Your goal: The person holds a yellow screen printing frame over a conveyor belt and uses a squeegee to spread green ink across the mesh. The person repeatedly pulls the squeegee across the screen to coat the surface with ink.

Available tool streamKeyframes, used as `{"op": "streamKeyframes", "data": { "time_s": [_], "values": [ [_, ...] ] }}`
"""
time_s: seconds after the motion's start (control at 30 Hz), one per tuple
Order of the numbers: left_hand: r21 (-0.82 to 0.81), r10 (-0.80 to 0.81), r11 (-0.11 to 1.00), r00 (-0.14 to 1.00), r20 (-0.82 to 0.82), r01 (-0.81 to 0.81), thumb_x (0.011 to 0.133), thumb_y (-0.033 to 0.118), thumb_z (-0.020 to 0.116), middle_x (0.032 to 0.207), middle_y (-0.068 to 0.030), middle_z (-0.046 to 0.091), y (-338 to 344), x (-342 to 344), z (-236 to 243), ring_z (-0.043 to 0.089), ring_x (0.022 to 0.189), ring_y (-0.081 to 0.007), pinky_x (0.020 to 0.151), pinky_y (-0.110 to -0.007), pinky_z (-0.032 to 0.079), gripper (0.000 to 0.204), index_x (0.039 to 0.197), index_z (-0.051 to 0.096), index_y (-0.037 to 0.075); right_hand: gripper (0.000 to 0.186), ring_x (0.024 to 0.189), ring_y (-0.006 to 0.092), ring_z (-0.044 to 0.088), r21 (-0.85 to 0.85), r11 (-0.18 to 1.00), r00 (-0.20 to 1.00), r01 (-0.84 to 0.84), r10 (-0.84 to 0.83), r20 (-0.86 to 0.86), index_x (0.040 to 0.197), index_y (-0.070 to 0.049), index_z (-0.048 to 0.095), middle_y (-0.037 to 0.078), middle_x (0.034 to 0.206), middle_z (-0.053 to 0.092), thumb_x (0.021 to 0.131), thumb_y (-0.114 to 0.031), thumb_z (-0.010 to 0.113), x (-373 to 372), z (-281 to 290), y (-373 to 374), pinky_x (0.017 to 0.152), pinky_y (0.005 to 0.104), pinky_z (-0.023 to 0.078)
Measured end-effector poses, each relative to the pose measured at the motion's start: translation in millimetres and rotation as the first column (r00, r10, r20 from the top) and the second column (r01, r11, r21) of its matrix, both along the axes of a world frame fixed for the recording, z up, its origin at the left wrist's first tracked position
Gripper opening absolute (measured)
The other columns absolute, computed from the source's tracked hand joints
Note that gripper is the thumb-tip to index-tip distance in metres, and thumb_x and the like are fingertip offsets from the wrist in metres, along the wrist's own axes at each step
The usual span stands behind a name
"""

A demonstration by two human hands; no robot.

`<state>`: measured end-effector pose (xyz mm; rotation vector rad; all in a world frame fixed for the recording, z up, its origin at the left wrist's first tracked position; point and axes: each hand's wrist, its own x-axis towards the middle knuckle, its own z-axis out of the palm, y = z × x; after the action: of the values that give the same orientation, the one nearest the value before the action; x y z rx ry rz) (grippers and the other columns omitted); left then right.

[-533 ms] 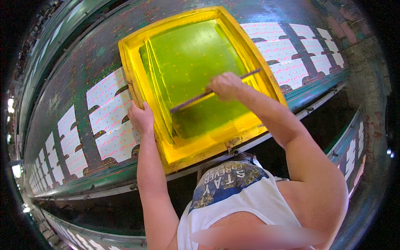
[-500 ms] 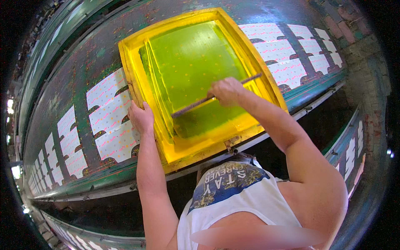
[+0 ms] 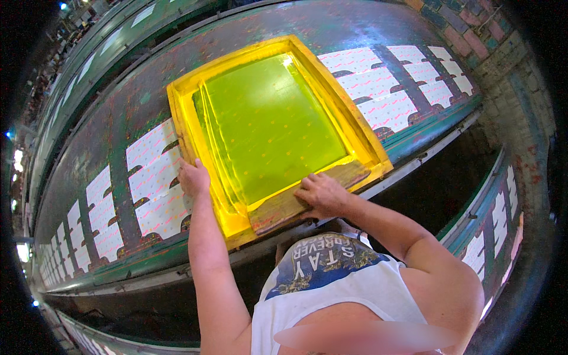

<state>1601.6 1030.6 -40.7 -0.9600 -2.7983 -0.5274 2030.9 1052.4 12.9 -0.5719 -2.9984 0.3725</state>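
A yellow screen printing frame (image 3: 368,130) lies on the long dark table, with a green mesh (image 3: 266,118) streaked with yellow ink inside it. My left hand (image 3: 194,177) grips the frame's left side, fingers bent over its outer edge. My right hand (image 3: 319,194) is closed on a wooden squeegee (image 3: 275,213), which lies slanting along the near end of the mesh, its broad wooden face showing and its lower edge in the yellow ink.
Printed white cut pieces (image 3: 151,183) line the table (image 3: 195,35) to the left, and more (image 3: 367,77) to the right of the frame. A metal rail runs along the near edge. Further tables stand beyond and behind me, and a brick-paved floor (image 3: 458,35) shows at top right.
My right hand has pulled the squeegee toward me, from across the lower middle of the mesh to its near end, and tilted it. My left hand stays on the frame's side.
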Motion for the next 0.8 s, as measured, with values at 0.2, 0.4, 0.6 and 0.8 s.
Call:
{"op": "streamKeyframes", "data": {
  "time_s": [0.2, 0.4, 0.6, 0.8],
  "values": [
    [-0.109, 0.112, 0.987, 0.991, -0.070, -0.119, 0.106, 0.054, 0.064, 0.118, -0.0259, 0.077, 3.7, 6.9, 3.2, 0.074, 0.110, -0.0474, 0.094, -0.059, 0.060, 0.059, 0.126, 0.070, -0.001, 0.052, 0.122, 0.0394, 0.065, -0.174, 0.977, 0.970, -0.121, 0.079, -0.231, 0.122, -0.009, 0.074, 0.015, 0.125, 0.072, 0.090, -0.050, 0.083, 44.6, -10.7, 35.9, 0.105, 0.0526, 0.054],
    [-0.138, 0.205, 0.964, 0.965, -0.161, -0.228, 0.109, 0.058, 0.057, 0.111, -0.0251, 0.079, 10.1, 17.9, 6.0, 0.077, 0.104, -0.0457, 0.087, -0.059, 0.062, 0.063, 0.116, 0.073, -0.002, 0.039, 0.127, 0.0427, 0.064, -0.149, 0.955, 0.837, 0.257, -0.297, -0.460, 0.126, -0.008, 0.074, 0.020, 0.133, 0.071, 0.091, -0.022, 0.084, 139.9, -24.0, 117.9, 0.111, 0.0533, 0.052],
    [-0.186, 0.216, 0.952, 0.964, -0.156, -0.244, 0.108, 0.059, 0.059, 0.111, -0.0266, 0.078, 12.0, 12.0, 5.9, 0.077, 0.103, -0.0464, 0.088, -0.060, 0.062, 0.063, 0.114, 0.073, -0.002, 0.065, 0.135, 0.0465, 0.059, -0.200, 0.754, 0.658, 0.625, -0.648, -0.384, 0.148, -0.007, 0.062, 0.022, 0.143, 0.065, 0.086, -0.007, 0.080, 163.8, -40.0, 175.7, 0.115, 0.0543, 0.050],
    [-0.080, 0.194, 0.977, 0.979, -0.064, -0.199, 0.103, 0.060, 0.067, 0.112, -0.0285, 0.077, 8.8, 4.3, 8.5, 0.075, 0.106, -0.0494, 0.094, -0.059, 0.059, 0.063, 0.115, 0.075, -0.002, 0.084, 0.130, 0.0440, 0.063, -0.353, 0.612, 0.602, 0.708, -0.784, -0.150, 0.162, -0.006, 0.048, 0.023, 0.137, 0.068, 0.087, -0.009, 0.085, 134.0, -45.1, 203.2, 0.111, 0.0523, 0.052]
  ]
}}
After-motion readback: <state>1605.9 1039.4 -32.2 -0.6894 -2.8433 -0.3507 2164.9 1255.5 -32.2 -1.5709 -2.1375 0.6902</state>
